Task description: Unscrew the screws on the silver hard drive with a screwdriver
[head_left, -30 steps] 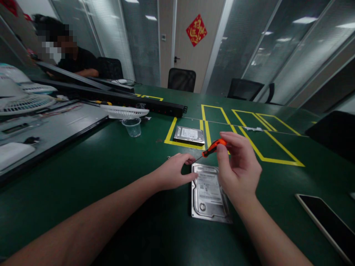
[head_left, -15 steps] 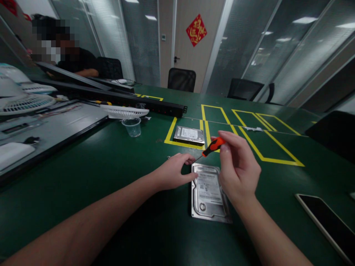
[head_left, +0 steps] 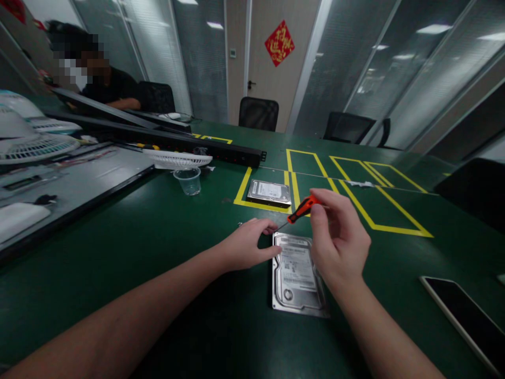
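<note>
A silver hard drive (head_left: 299,269) lies flat on the green table in front of me, label up. My left hand (head_left: 249,245) is at its far left corner, thumb on the top face and curled fingers by the corner, steadying it. In my right hand (head_left: 342,239) is a screwdriver (head_left: 301,209) with an orange and black handle, pinched between thumb and fingers. The screwdriver slants down to the left, and its tip meets the drive's far left corner beside my left fingertips. Whether a screw sits under the tip is too small to see.
Beyond my hands a second hard drive (head_left: 269,192) rests inside a yellow tape outline. A clear plastic cup (head_left: 188,180), a white fan grille (head_left: 179,158) and a large flat panel (head_left: 90,176) lie left. A phone (head_left: 465,316) is at right. Someone (head_left: 118,89) sits far left.
The screwdriver's handle has turned slightly in my right fingers, and the right thumb has shifted a little left. My left hand and the hard drive stay in place.
</note>
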`<act>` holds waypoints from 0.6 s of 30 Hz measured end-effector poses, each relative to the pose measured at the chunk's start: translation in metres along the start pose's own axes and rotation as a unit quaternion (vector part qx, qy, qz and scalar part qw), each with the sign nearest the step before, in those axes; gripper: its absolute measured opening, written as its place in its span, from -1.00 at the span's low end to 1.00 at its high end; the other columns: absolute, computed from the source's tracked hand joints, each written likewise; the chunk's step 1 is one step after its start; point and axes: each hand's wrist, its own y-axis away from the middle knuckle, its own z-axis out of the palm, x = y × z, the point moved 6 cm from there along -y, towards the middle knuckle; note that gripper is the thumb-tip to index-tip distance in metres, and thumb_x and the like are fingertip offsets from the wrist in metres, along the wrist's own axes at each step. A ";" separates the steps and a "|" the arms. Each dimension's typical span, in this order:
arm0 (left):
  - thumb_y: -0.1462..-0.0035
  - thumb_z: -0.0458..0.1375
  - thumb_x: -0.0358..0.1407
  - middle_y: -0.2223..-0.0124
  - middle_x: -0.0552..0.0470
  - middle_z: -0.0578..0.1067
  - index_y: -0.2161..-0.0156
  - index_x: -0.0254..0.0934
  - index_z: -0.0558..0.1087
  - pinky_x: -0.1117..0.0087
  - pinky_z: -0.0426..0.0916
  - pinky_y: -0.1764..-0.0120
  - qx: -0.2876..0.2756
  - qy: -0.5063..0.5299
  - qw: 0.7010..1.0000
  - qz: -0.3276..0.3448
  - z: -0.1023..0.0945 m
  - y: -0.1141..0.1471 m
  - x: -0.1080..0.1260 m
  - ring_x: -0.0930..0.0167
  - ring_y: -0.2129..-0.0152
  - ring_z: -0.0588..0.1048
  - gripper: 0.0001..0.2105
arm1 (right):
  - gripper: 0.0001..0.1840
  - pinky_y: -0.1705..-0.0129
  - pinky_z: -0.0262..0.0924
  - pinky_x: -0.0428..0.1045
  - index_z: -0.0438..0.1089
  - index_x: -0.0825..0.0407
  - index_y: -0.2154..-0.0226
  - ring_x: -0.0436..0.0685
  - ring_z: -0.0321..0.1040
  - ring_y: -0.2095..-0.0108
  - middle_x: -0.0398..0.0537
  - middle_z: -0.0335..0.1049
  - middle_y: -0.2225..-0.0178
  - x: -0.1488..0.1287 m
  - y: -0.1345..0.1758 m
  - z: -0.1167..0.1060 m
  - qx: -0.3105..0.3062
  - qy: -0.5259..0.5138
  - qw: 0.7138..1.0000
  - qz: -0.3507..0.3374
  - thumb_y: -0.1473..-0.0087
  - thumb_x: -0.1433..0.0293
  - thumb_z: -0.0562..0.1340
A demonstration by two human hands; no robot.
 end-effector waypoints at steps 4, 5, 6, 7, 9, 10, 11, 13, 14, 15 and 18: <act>-0.19 0.35 -0.16 -0.02 -0.14 0.57 -0.09 -0.25 0.47 0.08 0.45 -0.05 0.004 -0.001 1.000 0.002 0.000 0.000 -0.001 0.15 0.01 0.54 -0.59 | -0.65 -0.15 0.45 0.33 0.46 -0.09 -0.13 0.30 0.50 -0.13 0.08 0.49 -0.13 0.001 0.001 0.001 -0.012 -0.028 0.999 0.016 -0.36 0.46 0.18; -0.19 0.35 -0.16 -0.02 -0.14 0.57 -0.10 -0.25 0.47 0.08 0.45 -0.06 0.002 0.000 1.000 0.003 0.000 0.000 0.000 0.15 0.01 0.54 -0.59 | -0.65 -0.13 0.46 0.32 0.46 -0.09 -0.13 0.30 0.50 -0.12 0.08 0.49 -0.11 0.002 0.002 0.001 -0.010 -0.031 0.999 0.017 -0.35 0.46 0.19; -0.20 0.35 -0.16 -0.02 -0.15 0.57 -0.10 -0.26 0.46 0.08 0.45 -0.06 0.000 0.001 1.000 0.003 -0.001 0.000 0.000 0.16 0.01 0.54 -0.58 | -0.66 -0.11 0.48 0.31 0.46 -0.08 -0.12 0.29 0.52 -0.09 0.08 0.50 -0.09 0.002 0.002 0.001 -0.004 -0.032 0.999 0.017 -0.34 0.46 0.20; -0.20 0.34 -0.16 -0.03 -0.15 0.57 -0.11 -0.26 0.46 0.08 0.45 -0.06 -0.001 0.002 1.000 0.003 -0.001 0.000 0.000 0.16 0.01 0.54 -0.58 | -0.66 -0.08 0.49 0.29 0.46 -0.08 -0.11 0.27 0.53 -0.06 0.07 0.51 -0.06 0.002 0.002 0.001 0.003 -0.030 0.999 0.017 -0.33 0.47 0.22; -0.20 0.35 -0.16 -0.04 -0.15 0.57 -0.12 -0.26 0.46 0.07 0.45 -0.07 -0.002 0.003 1.000 0.002 -0.001 0.000 0.001 0.16 0.00 0.54 -0.57 | -0.68 -0.02 0.50 0.24 0.47 -0.07 -0.08 0.24 0.55 0.03 0.05 0.51 0.00 0.002 0.001 0.001 0.015 -0.018 1.000 0.011 -0.30 0.47 0.26; -0.20 0.35 -0.17 -0.04 -0.15 0.57 -0.12 -0.26 0.46 0.07 0.45 -0.07 -0.002 0.003 1.000 0.001 -0.001 0.000 0.001 0.15 0.00 0.54 -0.57 | -0.69 0.01 0.50 0.23 0.47 -0.07 -0.06 0.22 0.54 0.06 0.03 0.51 0.02 0.001 0.001 0.001 0.017 -0.008 1.000 0.006 -0.28 0.47 0.28; -0.20 0.35 -0.17 -0.04 -0.16 0.57 -0.12 -0.25 0.46 0.06 0.45 -0.07 -0.001 0.003 1.000 0.000 -0.002 0.000 0.001 0.15 0.00 0.54 -0.57 | -0.70 0.03 0.49 0.21 0.48 -0.08 -0.04 0.21 0.53 0.08 0.02 0.51 0.05 0.001 0.000 0.000 0.017 0.002 1.000 0.002 -0.27 0.46 0.30; -0.19 0.35 -0.16 -0.04 -0.16 0.57 -0.11 -0.25 0.47 0.06 0.45 -0.07 0.000 0.003 1.000 0.000 -0.002 0.001 0.001 0.15 0.00 0.54 -0.57 | -0.73 0.06 0.48 0.20 0.50 -0.08 0.00 0.21 0.51 0.09 0.00 0.52 0.08 -0.001 -0.001 0.000 0.014 0.015 1.000 -0.007 -0.25 0.44 0.32; -0.20 0.35 -0.16 -0.04 -0.16 0.57 -0.11 -0.25 0.47 0.06 0.46 -0.07 0.000 0.004 1.000 0.000 -0.002 0.000 0.001 0.15 0.00 0.54 -0.57 | -0.74 0.05 0.48 0.20 0.51 -0.09 0.00 0.22 0.51 0.08 0.01 0.52 0.07 -0.002 -0.002 -0.001 0.011 0.017 1.000 -0.009 -0.26 0.43 0.31; -0.20 0.35 -0.15 -0.04 -0.16 0.57 -0.11 -0.25 0.47 0.07 0.46 -0.07 0.000 0.005 1.000 0.001 -0.002 0.000 0.000 0.15 0.00 0.54 -0.57 | -0.74 0.02 0.47 0.22 0.51 -0.09 -0.01 0.23 0.51 0.05 0.01 0.53 0.06 -0.003 -0.002 -0.001 0.009 0.018 1.000 -0.010 -0.28 0.43 0.30; -0.20 0.35 -0.15 -0.03 -0.15 0.57 -0.11 -0.25 0.47 0.07 0.46 -0.07 0.002 0.002 1.000 0.003 -0.001 0.000 0.000 0.16 0.01 0.54 -0.57 | -0.68 -0.12 0.43 0.30 0.49 -0.10 -0.09 0.27 0.50 -0.07 0.05 0.51 -0.05 -0.003 -0.002 -0.001 -0.008 0.008 1.000 -0.009 -0.35 0.44 0.20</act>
